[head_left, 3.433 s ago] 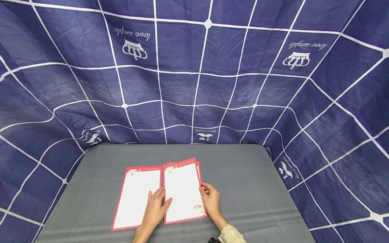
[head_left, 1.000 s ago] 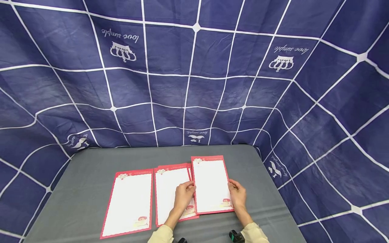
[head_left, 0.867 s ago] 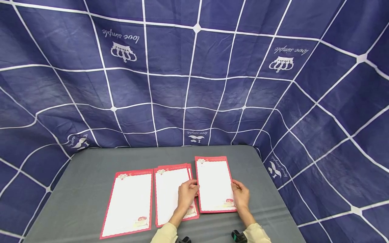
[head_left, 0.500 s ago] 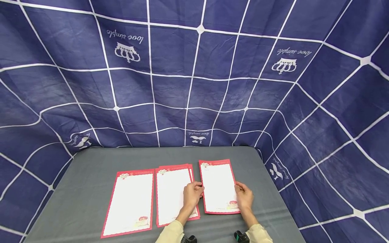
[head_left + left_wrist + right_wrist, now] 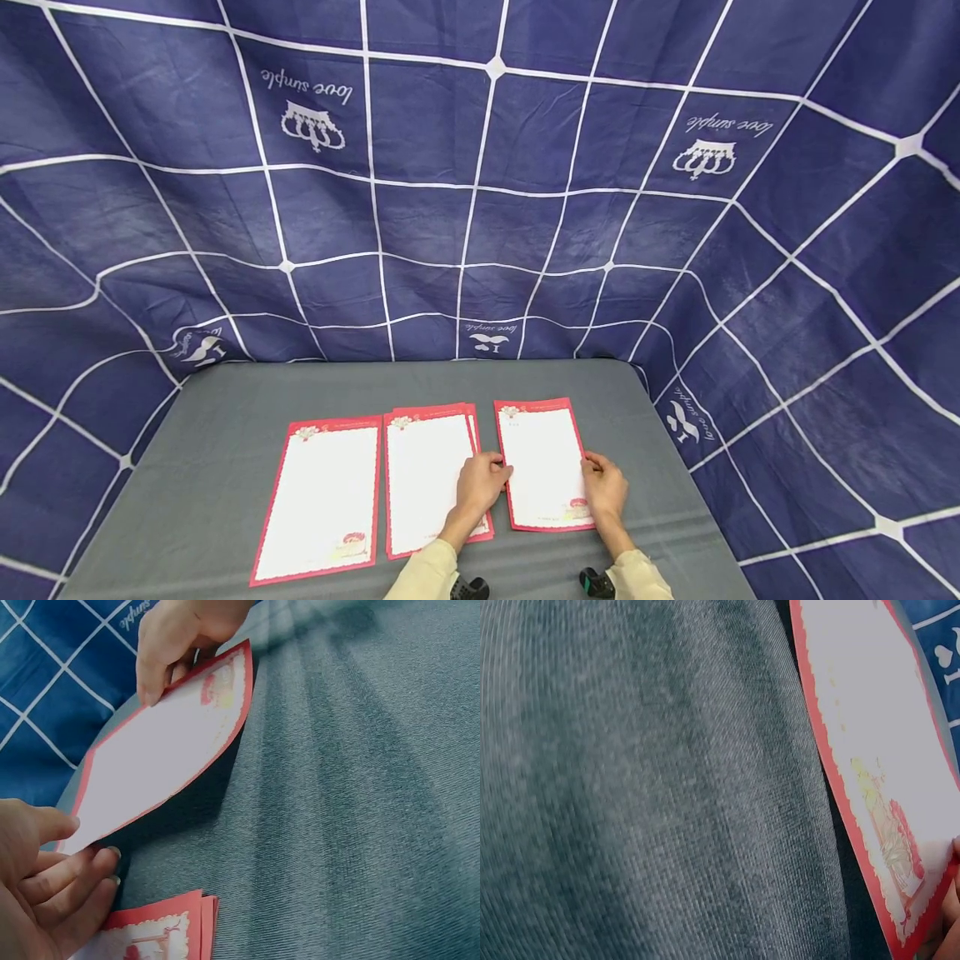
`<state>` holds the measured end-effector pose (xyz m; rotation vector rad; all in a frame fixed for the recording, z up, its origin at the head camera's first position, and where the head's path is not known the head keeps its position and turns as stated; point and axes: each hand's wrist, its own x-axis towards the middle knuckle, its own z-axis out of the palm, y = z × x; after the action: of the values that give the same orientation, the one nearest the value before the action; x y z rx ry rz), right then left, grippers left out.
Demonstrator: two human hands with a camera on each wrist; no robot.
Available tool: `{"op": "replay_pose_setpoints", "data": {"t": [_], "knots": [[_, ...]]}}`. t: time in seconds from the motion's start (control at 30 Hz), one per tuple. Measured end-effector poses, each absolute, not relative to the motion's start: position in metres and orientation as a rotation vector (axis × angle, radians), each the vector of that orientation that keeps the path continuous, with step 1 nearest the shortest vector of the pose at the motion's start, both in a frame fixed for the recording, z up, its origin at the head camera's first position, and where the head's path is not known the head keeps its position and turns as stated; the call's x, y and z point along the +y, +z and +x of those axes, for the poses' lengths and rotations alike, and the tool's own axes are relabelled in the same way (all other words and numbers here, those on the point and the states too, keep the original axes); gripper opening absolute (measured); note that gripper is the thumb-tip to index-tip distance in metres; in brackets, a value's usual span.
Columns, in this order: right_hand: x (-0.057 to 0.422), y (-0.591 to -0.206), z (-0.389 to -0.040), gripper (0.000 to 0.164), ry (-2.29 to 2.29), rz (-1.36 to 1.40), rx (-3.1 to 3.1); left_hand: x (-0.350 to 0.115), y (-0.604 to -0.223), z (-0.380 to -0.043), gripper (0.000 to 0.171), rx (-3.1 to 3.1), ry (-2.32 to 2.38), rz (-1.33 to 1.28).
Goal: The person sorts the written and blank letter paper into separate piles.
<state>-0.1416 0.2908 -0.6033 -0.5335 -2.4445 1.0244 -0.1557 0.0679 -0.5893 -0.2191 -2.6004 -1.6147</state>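
Held sheet (image 5: 542, 467), white with a red border, was at the right of the row on the grey bench (image 5: 660, 467), between the two hands. Left hand (image 5: 480, 483) pinched its left edge, thumb on top, other fingers bent below. Right hand (image 5: 605, 487) pinched the opposite edge; its fingertips were partly hidden by the paper. Left wrist view: sheet bowed, near edge raised over a dark shadow. Small marks near its top left corner, too small to read; drawing in its lower right corner, blurred.

Middle pile (image 5: 423, 475) of like sheets lay just left of it, apart from it, edges slightly uneven. Count could not be made out. Left hand and forearm covered its lower right part, hiding most of the corner drawing; left wrist view gave only a corner, cut off at the bottom.

Left sheet (image 5: 322, 492) lay flat, just beside the pile. Whether single or several, could not tell.

Right wrist view: held sheet cut off at the top, only a sliver of right hand at the edge. Pale sleeves (image 5: 426, 575) and dark wrist devices (image 5: 469, 588) ran out of the head view at the bottom. Blue curtain (image 5: 420, 217) with white lines stood behind.
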Motion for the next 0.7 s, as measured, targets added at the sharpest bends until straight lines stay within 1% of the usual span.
{"op": "replay_pose_setpoints", "data": {"t": [0.33, 0.6, 0.7], "knots": [[0.2952, -0.6057, -0.1429, 0.02, 0.889, -0.503, -2.541, 0.0689, -0.5829, -0.1559, 0.024, -2.739, -1.414, -0.252], [0.2965, -0.6058, -0.1425, 0.022, 0.846, -0.488, -2.593, 0.0721, -0.5817, -0.1549, 0.017, -2.764, -1.343, -0.271], [0.2972, -0.6052, -0.1421, 0.023, 0.809, -0.455, -2.613, 0.0734, -0.5809, -0.155, 0.027, -2.772, -1.332, -0.277]]}}
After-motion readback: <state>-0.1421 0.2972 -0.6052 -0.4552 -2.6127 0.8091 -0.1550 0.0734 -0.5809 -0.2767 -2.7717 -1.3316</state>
